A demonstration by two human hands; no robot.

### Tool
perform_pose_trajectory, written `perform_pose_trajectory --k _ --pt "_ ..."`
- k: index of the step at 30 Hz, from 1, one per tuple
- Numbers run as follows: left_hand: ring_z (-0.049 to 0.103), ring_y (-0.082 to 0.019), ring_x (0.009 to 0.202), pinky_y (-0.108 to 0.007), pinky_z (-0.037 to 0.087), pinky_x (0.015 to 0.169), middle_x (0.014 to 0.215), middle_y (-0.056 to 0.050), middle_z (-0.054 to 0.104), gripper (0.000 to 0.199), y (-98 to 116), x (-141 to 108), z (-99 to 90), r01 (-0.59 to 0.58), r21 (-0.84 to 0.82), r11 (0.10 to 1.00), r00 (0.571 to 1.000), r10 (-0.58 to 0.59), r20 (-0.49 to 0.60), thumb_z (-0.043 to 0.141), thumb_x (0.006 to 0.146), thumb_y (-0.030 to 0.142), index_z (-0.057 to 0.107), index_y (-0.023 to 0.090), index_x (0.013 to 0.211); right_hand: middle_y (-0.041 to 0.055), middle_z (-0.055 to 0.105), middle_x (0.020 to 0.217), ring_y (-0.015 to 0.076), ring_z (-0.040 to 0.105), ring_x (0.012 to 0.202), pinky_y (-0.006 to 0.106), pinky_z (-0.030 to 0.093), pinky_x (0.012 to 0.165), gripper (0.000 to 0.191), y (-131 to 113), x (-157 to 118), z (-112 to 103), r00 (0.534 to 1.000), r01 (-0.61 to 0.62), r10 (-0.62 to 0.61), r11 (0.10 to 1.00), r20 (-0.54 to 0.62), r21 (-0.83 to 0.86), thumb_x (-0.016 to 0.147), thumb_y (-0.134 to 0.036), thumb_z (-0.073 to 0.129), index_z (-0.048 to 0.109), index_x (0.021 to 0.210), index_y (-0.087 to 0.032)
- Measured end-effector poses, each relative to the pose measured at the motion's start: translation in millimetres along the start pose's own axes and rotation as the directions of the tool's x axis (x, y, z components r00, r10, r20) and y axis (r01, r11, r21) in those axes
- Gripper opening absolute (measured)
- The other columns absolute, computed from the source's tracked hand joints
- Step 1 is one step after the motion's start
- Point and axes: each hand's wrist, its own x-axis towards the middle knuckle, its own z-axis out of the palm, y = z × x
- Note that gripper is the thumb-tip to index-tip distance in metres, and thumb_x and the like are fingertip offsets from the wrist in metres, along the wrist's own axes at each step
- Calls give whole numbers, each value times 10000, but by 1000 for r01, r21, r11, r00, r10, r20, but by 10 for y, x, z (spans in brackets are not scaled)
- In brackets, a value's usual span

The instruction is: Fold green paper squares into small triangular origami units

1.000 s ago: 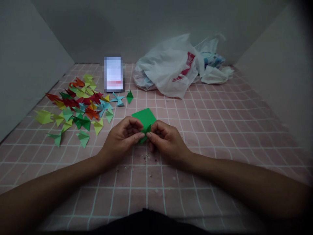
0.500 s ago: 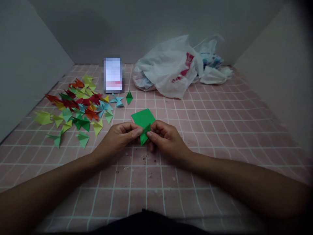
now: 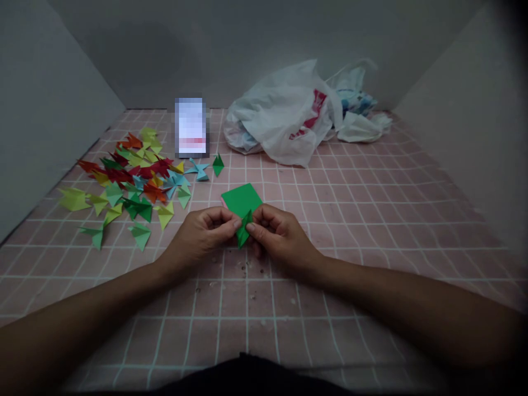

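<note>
Between my two hands is a small folded green paper (image 3: 243, 235), narrow and pointed at its lower end. My left hand (image 3: 210, 231) pinches its left edge between thumb and fingers. On the other edge, my right hand (image 3: 278, 234) is closed with its thumb pressed on the paper. Some of the folds are hidden by my fingertips. Just beyond my hands lies a stack of square paper (image 3: 242, 197), green on top with a pink edge showing at its left side.
Many folded paper cranes (image 3: 136, 206) in several colours are heaped at the left. A green folded piece (image 3: 218, 164) lies apart from them. Behind stands a lit, blurred phone (image 3: 190, 126). White plastic bags (image 3: 284, 115) lie at the back, on a pink checked cloth (image 3: 350, 220).
The folded green paper has turned slightly and looks narrower, its lower tip a little lower. Both hands keep their pinch almost in place.
</note>
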Motion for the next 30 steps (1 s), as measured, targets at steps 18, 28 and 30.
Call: perform_pose_trajectory --k 18,28,30 --pt "482 -89 561 -213 342 527 627 29 584 237 -85 -2 -11 12 79 997 986 -25 162 661 815 376 644 158 724 -57 521 558 87 480 473 218 356 464 236 -65 -8 -34 999 41 -44 993 -21 -108 905 -330 609 518 733 -196" --pt "482 -99 522 -217 323 504 580 17 600 309 -90 23 -39 113 49 992 972 -121 203 688 819 449 648 173 686 -65 508 551 90 470 462 231 352 469 227 -73 -9 -29 992 56 -63 996 -105 -66 917 -330 610 510 752 -209" --pt "483 -102 514 -220 322 498 573 14 596 313 -86 18 -27 106 42 994 973 -112 200 700 807 446 637 175 663 -59 508 574 93 467 486 238 358 492 230 -76 -16 -24 990 67 -75 995 -115 -78 918 -332 610 510 751 -210"
